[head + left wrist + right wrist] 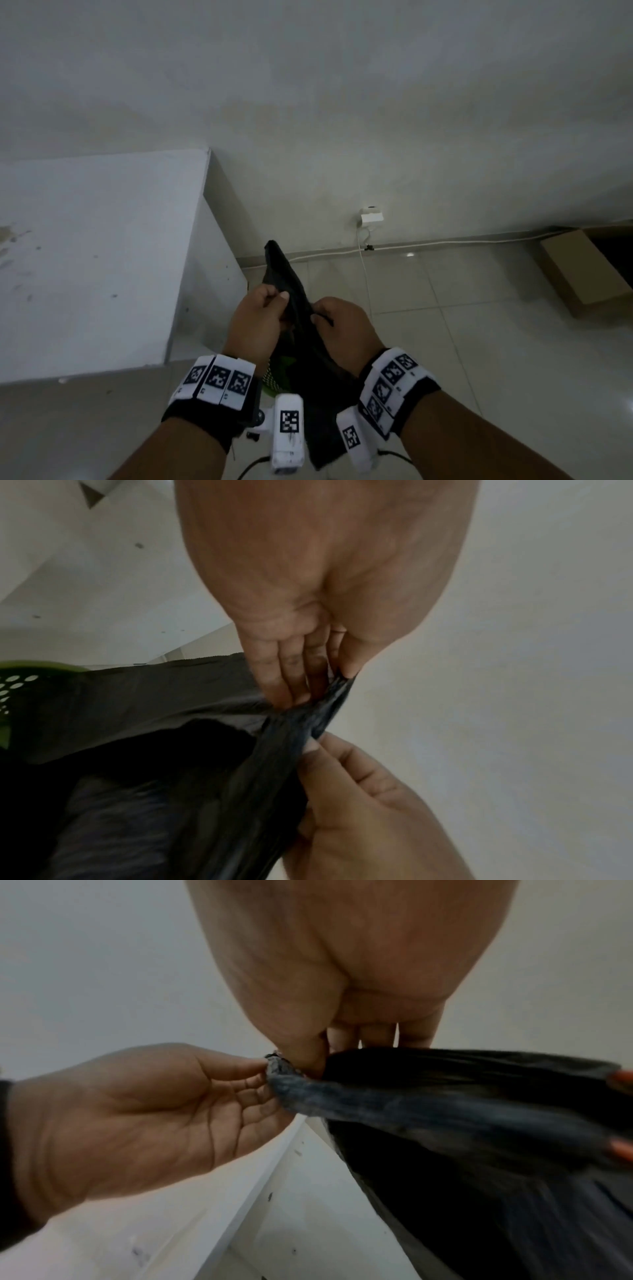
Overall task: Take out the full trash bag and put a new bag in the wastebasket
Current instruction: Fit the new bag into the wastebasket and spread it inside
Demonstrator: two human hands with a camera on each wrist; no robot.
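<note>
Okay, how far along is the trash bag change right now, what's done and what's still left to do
Done: unclear; no full bag shows in any view. In hand: the left hand and right hand both pinch a black trash bag by its edge, apparently working it open above the green wastebasket. Left: the bag hangs above the basket, not yet spread over its rim, so opening and lining remain.

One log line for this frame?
left hand: pinches black bag | right hand: pinches bag | green wastebasket: below
</note>
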